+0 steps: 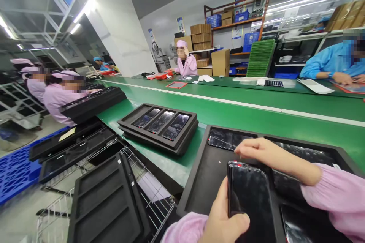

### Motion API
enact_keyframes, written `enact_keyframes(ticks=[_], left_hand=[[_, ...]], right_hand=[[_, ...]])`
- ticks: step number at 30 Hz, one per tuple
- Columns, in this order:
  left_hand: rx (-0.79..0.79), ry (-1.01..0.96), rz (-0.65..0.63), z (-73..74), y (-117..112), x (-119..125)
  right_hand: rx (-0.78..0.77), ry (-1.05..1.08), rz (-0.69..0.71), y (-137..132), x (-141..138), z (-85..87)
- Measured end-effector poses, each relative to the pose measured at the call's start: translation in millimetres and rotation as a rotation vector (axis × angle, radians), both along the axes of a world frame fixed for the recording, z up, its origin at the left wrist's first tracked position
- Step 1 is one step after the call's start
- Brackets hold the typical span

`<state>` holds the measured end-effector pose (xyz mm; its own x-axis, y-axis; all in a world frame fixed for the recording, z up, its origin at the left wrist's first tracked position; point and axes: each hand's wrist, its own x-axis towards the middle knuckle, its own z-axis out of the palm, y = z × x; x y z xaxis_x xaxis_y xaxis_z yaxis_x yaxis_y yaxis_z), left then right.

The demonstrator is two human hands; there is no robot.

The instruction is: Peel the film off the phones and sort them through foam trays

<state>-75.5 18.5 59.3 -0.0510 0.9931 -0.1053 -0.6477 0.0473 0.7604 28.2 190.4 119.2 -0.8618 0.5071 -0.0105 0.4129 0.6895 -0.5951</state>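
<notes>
My left hand (225, 216) is wrapped round a black smartphone (251, 197), its dark screen facing up and the thumb lying over the glass. A red mark shows at the phone's top edge. A doubled outline there leaves it unclear whether a second phone lies beneath. Just above the phone, my right hand (256, 152) has its fingers bent and pressed together; anything between them is hidden. Its fingertips are beside another phone (225, 138) lying in the upper left slot of a black foam tray (194, 178). More phones lie in the tray, partly covered by my arms.
A stack of black trays (159, 136) with three phones on top stands on the green bench (228, 110). Slotted trays (99, 201) rest on a wire cart (159, 216) at left. Several co-workers sit around; one in blue (327, 60) works across the bench.
</notes>
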Motion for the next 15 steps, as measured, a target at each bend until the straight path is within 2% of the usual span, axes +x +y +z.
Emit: enact_keyframes(ticks=[2, 3, 5, 7, 9, 11, 13, 15], left_hand=[[0.04, 0.029, -0.048, 2.2, 1, 4], [0.051, 0.046, -0.075, 3.1, 2, 7], [0.054, 0.084, -0.114, 3.7, 2, 12], [0.044, 0.115, -0.093, 2.1, 1, 18], [0.018, 0.113, -0.048, -1.1, -1, 22], [-0.014, 0.087, -0.002, -4.2, -4, 25], [-0.051, 0.061, 0.017, -5.8, -5, 27], [-0.068, 0.056, 0.052, -5.1, -4, 27]], right_hand=[[0.003, 0.098, 0.058, -18, 15, 8.7], [0.059, 0.176, 0.067, -26, 21, 10.3], [0.267, 0.339, 0.047, -40, 32, 9.3], [0.544, 0.449, 0.007, -51, 42, 6.2], [0.732, 0.494, 0.036, -63, 52, 4.9], [0.77, 0.499, 0.155, -76, 64, 6.7], [0.715, 0.437, 0.31, -85, 77, 10.1], [0.675, 0.411, 0.365, -88, 87, 11.9]])
